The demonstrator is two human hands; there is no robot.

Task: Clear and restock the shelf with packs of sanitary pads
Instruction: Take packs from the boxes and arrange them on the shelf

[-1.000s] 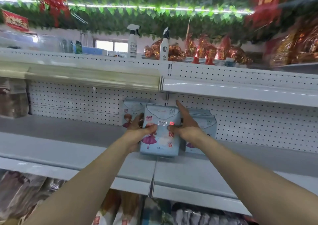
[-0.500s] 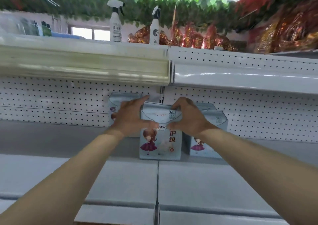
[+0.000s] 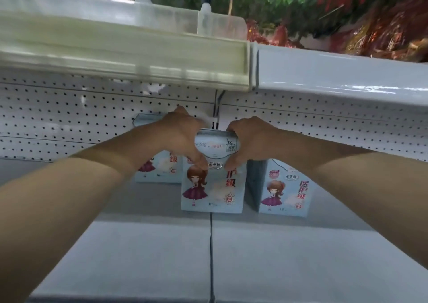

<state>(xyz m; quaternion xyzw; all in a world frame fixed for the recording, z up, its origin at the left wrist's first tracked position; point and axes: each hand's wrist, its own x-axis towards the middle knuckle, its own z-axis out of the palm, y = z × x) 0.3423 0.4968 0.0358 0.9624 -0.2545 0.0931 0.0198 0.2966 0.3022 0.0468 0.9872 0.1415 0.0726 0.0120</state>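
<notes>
Shifted up, left hand (image 3: 183, 138), right hand (image 3: 248, 141) clasp boxy pack (image 3: 212, 192) (glossy).

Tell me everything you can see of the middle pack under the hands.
The middle pack is pale blue glossy film with a cartoon girl in a purple dress and red characters. It stands upright on the shelf, forward of the left pack and right pack. The left hand and right hand grip its top from either side.
</notes>
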